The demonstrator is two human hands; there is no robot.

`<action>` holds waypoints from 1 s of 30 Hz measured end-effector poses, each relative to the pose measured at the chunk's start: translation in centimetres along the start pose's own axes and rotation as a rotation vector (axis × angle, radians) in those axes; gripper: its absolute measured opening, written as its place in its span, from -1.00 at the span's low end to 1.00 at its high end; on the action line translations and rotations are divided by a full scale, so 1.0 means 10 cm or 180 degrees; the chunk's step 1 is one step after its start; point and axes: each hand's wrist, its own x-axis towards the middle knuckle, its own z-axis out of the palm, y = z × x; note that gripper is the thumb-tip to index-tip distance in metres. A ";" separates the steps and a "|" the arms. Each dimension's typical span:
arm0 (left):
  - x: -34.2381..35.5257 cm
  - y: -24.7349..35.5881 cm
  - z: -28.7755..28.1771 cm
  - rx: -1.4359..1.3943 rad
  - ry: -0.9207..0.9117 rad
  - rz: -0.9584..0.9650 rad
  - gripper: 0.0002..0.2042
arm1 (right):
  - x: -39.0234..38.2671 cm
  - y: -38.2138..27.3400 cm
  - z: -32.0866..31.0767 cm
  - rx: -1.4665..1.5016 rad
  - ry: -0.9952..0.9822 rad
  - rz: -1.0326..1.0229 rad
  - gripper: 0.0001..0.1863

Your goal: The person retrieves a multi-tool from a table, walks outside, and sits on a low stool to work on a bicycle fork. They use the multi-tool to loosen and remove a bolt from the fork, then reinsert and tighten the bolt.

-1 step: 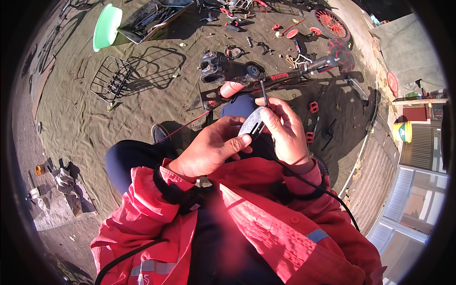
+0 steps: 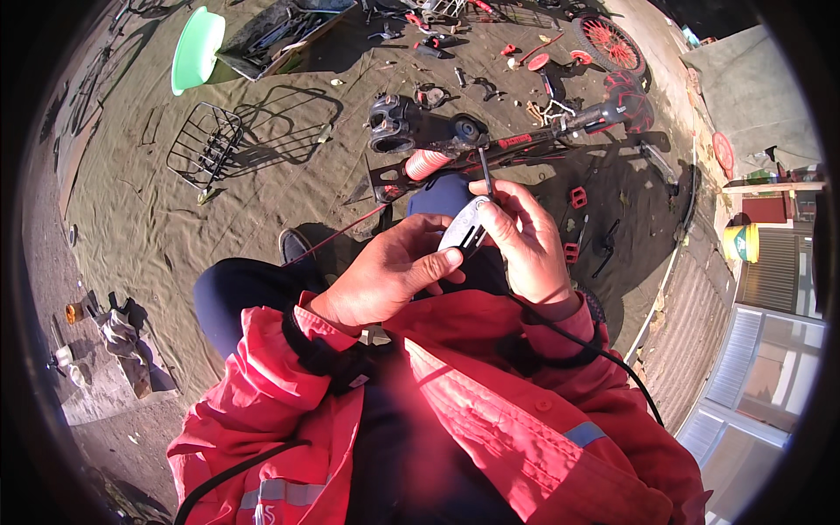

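Observation:
A grey folding multi-tool (image 2: 462, 223) with slots and one thin dark bit raised upright is held between both hands, above my lap. My left hand (image 2: 394, 271) grips its lower end, thumb on the front. My right hand (image 2: 525, 245) holds the upper end with its thumb pressed beside the bit. Just beyond lies a black and red bike frame (image 2: 516, 140) with a pinkish ribbed roll (image 2: 426, 164) and a bulky black part (image 2: 394, 122). The bit's tip reaches near that frame; whether they touch I cannot tell.
A brown tarp (image 2: 140, 245) holds a wire rack (image 2: 201, 149), a green basin (image 2: 188, 52), a box of parts (image 2: 254, 66), a red-spoked wheel (image 2: 610, 45), red pedals (image 2: 577, 198) and scattered small pieces. A yellow bucket (image 2: 741, 242) stands at the right by panelled doors.

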 end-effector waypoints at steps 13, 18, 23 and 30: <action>0.04 -0.03 -0.08 -0.0271 -0.0101 -0.0140 -0.49 | 0.04 0.02 0.00 0.0179 0.0087 0.0057 -0.71; 0.05 -0.03 -0.08 -0.0264 -0.0099 -0.0101 -0.50 | 0.05 0.01 0.00 0.0254 0.0058 0.0028 -0.71; 0.05 -0.03 -0.10 -0.0262 -0.0082 -0.0085 -0.49 | 0.06 0.00 0.00 0.0236 0.0081 0.0162 -0.71; 0.03 -0.03 -0.11 -0.0046 0.0011 -0.0045 -0.49 | 0.06 -0.02 -0.02 0.0510 -0.0122 0.0217 -0.69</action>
